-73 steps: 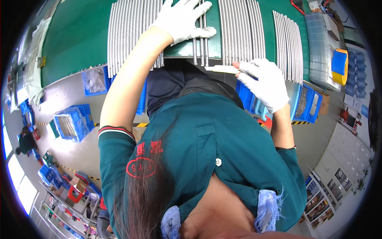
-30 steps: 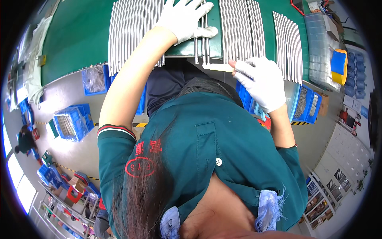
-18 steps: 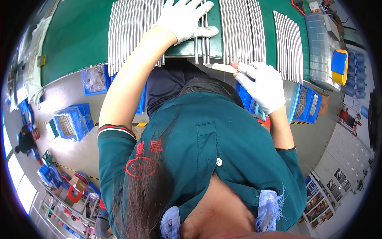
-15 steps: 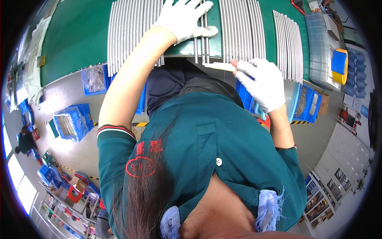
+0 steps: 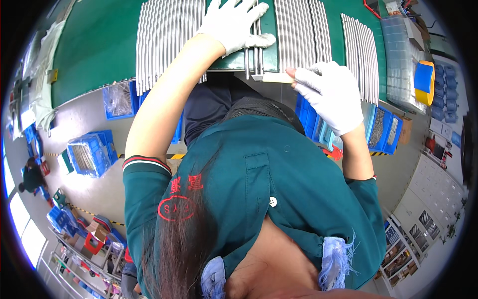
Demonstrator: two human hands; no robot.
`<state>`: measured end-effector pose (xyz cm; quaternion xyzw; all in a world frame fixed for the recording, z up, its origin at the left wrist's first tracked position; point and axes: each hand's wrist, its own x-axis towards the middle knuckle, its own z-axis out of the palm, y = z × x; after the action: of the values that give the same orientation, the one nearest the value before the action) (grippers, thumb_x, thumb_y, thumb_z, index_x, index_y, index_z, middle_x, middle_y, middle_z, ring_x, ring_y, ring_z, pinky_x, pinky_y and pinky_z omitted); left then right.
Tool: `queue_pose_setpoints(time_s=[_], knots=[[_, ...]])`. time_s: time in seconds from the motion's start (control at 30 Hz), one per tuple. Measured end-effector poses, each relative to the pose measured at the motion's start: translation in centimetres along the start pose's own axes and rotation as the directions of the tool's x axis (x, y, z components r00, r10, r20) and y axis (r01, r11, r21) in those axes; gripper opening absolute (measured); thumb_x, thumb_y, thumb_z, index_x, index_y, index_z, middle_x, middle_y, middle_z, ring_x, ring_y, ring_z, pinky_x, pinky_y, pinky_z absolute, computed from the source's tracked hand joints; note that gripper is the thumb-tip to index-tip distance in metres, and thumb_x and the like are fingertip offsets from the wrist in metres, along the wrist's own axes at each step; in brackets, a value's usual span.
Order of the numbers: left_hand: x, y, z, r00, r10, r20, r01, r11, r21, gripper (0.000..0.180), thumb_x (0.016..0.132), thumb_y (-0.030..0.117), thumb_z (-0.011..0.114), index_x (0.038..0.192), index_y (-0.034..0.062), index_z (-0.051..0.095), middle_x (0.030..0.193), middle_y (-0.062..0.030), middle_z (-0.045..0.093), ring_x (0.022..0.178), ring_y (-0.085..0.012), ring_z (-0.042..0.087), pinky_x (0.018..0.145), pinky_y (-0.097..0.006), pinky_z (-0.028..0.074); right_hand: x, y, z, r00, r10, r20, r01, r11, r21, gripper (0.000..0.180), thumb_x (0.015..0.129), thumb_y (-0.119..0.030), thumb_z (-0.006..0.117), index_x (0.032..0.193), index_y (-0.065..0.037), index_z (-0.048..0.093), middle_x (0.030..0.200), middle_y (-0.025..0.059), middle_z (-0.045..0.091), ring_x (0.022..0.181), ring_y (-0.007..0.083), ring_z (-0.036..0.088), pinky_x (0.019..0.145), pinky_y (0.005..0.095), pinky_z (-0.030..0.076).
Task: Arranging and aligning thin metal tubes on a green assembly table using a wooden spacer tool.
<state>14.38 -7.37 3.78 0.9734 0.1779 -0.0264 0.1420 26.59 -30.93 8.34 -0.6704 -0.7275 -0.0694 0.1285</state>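
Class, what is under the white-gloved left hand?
Under the white-gloved left hand lie a few slim, silvery metal rods on the green tabletop; their near ends show. The stretches directly beneath the palm are covered.

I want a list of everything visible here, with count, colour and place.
Table: one, green, top.
Grouped rods: many, silver, on the table.
Separate rods: three visible, silver, between groups.
Knife-like tool: one, pale, at those rods' near ends.
Plastic containers: stacked, clear, table's right end.
Unclear object: one, blue and yellow, right of containers.
Bins: several, blue, under the table and left floor.
Other person: at least one, dark clothing, far left.
Background storage: uncounted, mixed colours, lower left and right.
Shirt: one, dark green, centre.
Left hand: one, white glove, spread over separate rods.
Right hand: one, white glove, holding the tool.
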Motion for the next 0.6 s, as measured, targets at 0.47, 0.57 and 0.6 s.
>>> queue_pose_setpoints(time_s=[0.47, 0.57, 0.6], knots=[[0.9, 1.7, -0.4, 1.000, 0.020, 0.011, -0.020, 1.000, -0.004, 0.094, 0.089, 0.069, 0.057, 0.155, 0.0039, 0.042, 0.161, -0.0254, 0.037, 0.150, -0.0451, 0.032, 0.123, -0.061, 0.018, -2.2, 0.0, 0.0, 0.996, -0.005, 0.084, -0.002, 0.997, 0.082, 0.026, 0.086, -0.027, 0.076, 0.110, -0.018, 0.079, 0.080, 0.0006, 0.062, 0.074, 0.0206, 0.059, 0.063, 0.0360, 0.047], [0.8, 1.5, -0.3, 0.999, 0.038, -0.003, -0.038, 0.999, -0.018, 0.094, 0.089, 0.069, 0.058, 0.155, 0.0046, 0.042, 0.161, -0.0262, 0.037, 0.150, -0.0446, 0.032, 0.123, -0.060, 0.018, -2.2, 0.0, -0.1, 0.996, -0.009, 0.091, 0.004, 0.998, 0.061, 0.027, 0.086, -0.027, 0.076, 0.112, -0.018, 0.078, 0.082, -0.0002, 0.063, 0.074, 0.0203, 0.059, 0.063, 0.0357, 0.047], [0.4, 1.1, 0.4, 0.999, 0.038, -0.003, -0.038, 0.999, -0.018, 0.094, 0.089, 0.069, 0.058, 0.155, 0.0046, 0.042, 0.161, -0.0262, 0.037, 0.150, -0.0446, 0.032, 0.123, -0.060, 0.018, -2.2, 0.0, -0.1, 0.995, -0.002, 0.104, -0.004, 0.998, 0.055, 0.028, 0.086, -0.026, 0.076, 0.112, -0.018, 0.078, 0.082, -0.0006, 0.063, 0.074, 0.0202, 0.059, 0.064, 0.0356, 0.047]])
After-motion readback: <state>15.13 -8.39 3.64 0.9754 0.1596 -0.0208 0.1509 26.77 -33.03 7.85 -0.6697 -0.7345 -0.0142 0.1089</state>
